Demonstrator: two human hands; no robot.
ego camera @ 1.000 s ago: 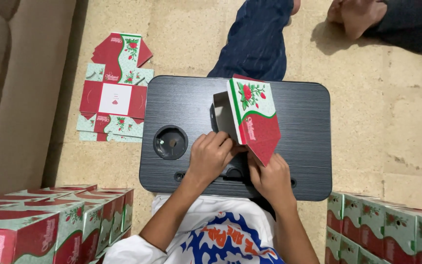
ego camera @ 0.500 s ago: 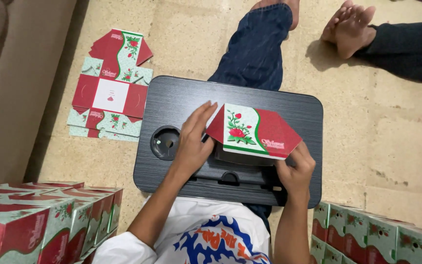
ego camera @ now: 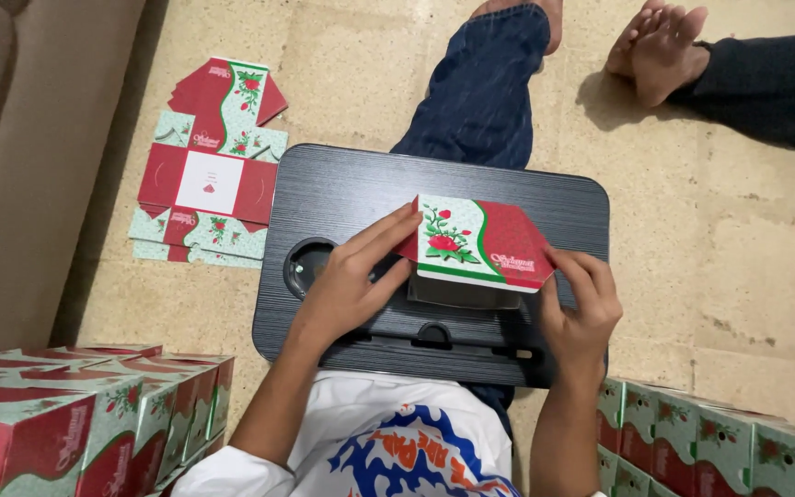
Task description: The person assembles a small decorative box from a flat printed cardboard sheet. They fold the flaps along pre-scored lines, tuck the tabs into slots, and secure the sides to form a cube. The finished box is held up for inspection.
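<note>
A: Items on lap desk?
B: Left hand, fingers spread, and right hand, curled, both gripping red-green carton at centre.
A: Beyond the desk?
B: Flat cartons, apparently stacked, on floor to its left.

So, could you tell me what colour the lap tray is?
The lap tray is black, in the head view.

Even, soft indoor light, faint shadows, sharp focus, slight edge distortion.
</note>
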